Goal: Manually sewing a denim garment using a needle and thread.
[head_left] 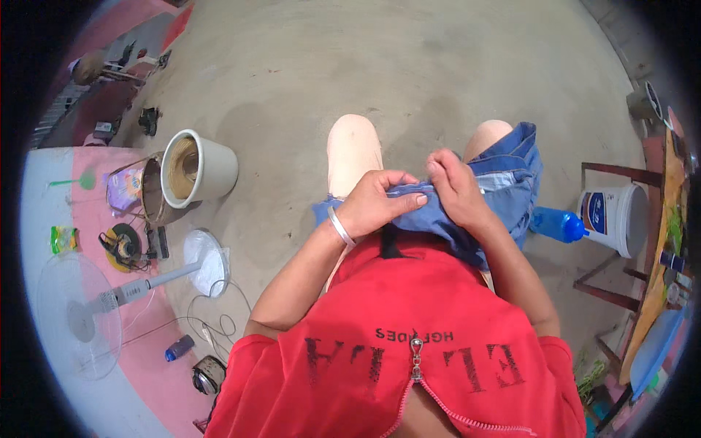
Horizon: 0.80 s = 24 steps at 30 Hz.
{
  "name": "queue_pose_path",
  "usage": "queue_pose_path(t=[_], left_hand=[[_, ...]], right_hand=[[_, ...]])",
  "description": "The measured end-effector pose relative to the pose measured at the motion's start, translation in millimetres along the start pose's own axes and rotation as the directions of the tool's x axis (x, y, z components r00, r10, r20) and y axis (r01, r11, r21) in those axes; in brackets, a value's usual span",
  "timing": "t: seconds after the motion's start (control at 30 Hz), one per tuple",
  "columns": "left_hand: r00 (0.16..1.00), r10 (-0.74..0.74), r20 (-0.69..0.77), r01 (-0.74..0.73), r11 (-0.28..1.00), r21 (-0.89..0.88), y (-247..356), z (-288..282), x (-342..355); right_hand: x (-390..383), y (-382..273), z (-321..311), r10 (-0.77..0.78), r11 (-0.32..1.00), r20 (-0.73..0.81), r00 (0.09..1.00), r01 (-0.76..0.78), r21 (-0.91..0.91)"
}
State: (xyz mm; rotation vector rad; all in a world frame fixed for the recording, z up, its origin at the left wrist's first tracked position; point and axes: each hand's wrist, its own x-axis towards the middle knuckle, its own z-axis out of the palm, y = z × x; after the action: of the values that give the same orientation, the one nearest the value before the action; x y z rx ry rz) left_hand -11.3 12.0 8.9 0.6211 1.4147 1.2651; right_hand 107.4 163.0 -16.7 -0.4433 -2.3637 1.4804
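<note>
A blue denim garment (517, 164) lies across my lap, over my thighs and bare knees. My left hand (380, 204) is closed on the denim's near edge, with the thumb on top of the cloth and a silver bangle (340, 226) on the wrist. Close beside it, my right hand (458, 191) rests over the garment. Its fingers are curled together with their tips raised just above the cloth; anything pinched in them is too small to make out.
On the left stand a white bucket (217, 172), a pedestal fan (139, 290) and a tape-like yellow-black roll (123, 247), with a cable (212, 315) along the floor. To the right are a blue bottle (556, 224), a white tub (612, 219) and a wooden table (668, 212).
</note>
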Motion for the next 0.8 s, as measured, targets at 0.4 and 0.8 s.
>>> queue_pose_path(t=[0.4,0.8], left_hand=[[0.99,0.042,-0.136,0.075,0.658,0.749,-53,-76,-31],[0.966,0.228,-0.124,0.094,0.14,0.986,-42,-53,-16]], right_hand=[[-32,12,-95,0.128,0.914,-0.242,0.962,-0.21,-0.348],[-59,71,-68,0.234,0.848,-0.289,0.928,-0.34,-0.406]])
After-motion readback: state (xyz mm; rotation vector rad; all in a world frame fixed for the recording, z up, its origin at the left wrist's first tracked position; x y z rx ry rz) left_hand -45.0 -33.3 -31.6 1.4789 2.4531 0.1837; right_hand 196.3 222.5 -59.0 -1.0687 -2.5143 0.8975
